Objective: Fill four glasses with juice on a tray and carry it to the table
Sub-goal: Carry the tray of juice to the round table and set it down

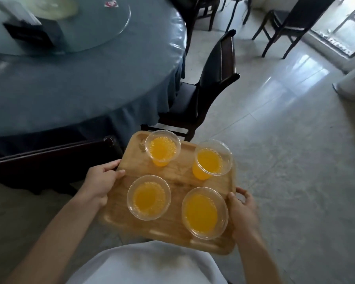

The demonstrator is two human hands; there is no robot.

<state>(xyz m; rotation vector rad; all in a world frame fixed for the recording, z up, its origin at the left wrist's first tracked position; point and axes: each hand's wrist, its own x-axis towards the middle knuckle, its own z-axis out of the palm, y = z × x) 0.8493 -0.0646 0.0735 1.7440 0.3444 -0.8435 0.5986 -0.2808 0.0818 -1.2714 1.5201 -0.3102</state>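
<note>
head-worn, looking steeply down, close

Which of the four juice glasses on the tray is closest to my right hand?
The near-right glass, by the tray edge that your right hand grips. It sits almost against your thumb; the other three stand farther left or farther from you.

Between my hands, a pale honey-brown wooden tray [178,177] — four clear glasses [162,146] of bright orange-yellow juice [201,211]; ahead, a slate-blue tablecloth [80,89].
</note>
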